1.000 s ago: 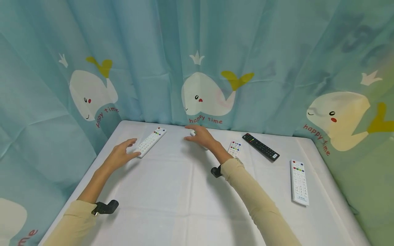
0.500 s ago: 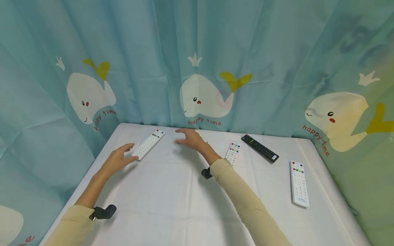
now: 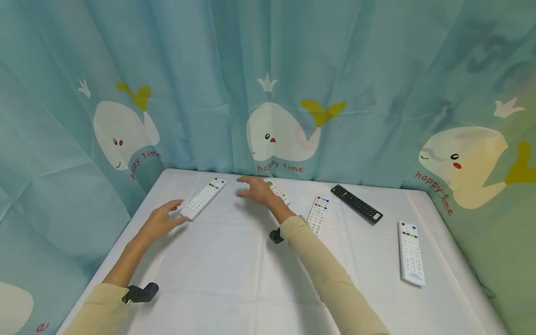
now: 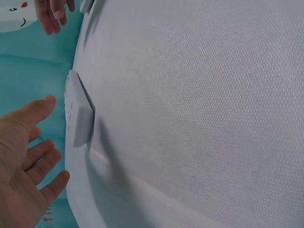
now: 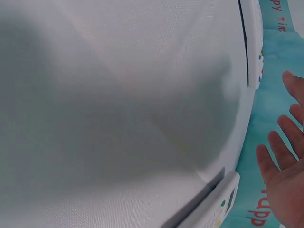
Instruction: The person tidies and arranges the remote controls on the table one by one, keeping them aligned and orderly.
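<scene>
1. White remote control (image 3: 204, 199), lying flat at the far left of a table, is framed by a blue-green curtain (image 3: 197, 70) printed with whales, which seems hung to screen off the work space.
2. The table (image 3: 209, 274) wears a pale cloth, probably chosen as a plain ground; even so, white pieces stand out less on it than dark ones.
3. Two beige sleeves (image 3: 326, 274) reach in from the near side, bringing both hands toward the back, where most of the remotes lie.
4. The left hand (image 3: 162, 218) is spread wide and holds nothing, its thumb just beside the white remote control's near end; the gap looks roomy enough for that narrow body. The right hand (image 3: 258, 190), also wide and unladen, hovers above the cloth, throwing a shadow.
5. A black remote (image 3: 357, 203), a far-right white remote (image 3: 411, 253) and a middle white remote (image 3: 318, 214) lie buttons up and well apart, perhaps so each can be reached singly.
6. A small-screen remote (image 3: 279, 191) sits partly hidden behind the right hand.
7. Smallest, black wrist devices (image 3: 143, 293) sit at the cuffs, presumably aimed to watch each hand.
</scene>
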`<state>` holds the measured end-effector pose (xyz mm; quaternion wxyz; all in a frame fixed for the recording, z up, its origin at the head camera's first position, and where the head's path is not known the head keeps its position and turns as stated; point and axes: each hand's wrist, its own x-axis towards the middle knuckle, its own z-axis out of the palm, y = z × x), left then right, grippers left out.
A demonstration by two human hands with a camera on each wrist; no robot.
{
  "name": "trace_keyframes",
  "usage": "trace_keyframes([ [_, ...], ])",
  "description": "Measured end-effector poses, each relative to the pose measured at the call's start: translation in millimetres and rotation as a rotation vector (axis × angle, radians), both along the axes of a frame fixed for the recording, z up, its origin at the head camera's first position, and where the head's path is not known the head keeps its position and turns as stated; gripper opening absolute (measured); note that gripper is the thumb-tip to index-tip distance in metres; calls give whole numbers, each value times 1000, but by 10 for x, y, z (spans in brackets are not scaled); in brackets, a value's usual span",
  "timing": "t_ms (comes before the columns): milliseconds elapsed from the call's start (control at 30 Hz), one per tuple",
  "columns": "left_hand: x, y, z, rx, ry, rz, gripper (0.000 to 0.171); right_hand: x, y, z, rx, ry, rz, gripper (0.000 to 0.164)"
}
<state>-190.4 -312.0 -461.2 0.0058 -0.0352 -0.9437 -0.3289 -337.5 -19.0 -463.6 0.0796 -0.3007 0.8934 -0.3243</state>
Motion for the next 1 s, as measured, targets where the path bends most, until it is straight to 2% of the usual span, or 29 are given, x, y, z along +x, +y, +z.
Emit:
trace_keyframes([
  [400, 2, 20, -81, 19, -12, 14, 62, -67, -187, -101, -28, -37, -18, 54],
  [667, -6, 21, -152, 9, -39, 37, 63, -103, -281, -170, 7, -75, -59, 54],
  [1000, -48, 23, -163, 13, -9, 38, 63, -132, -434, -242, 18, -72, -55, 56],
])
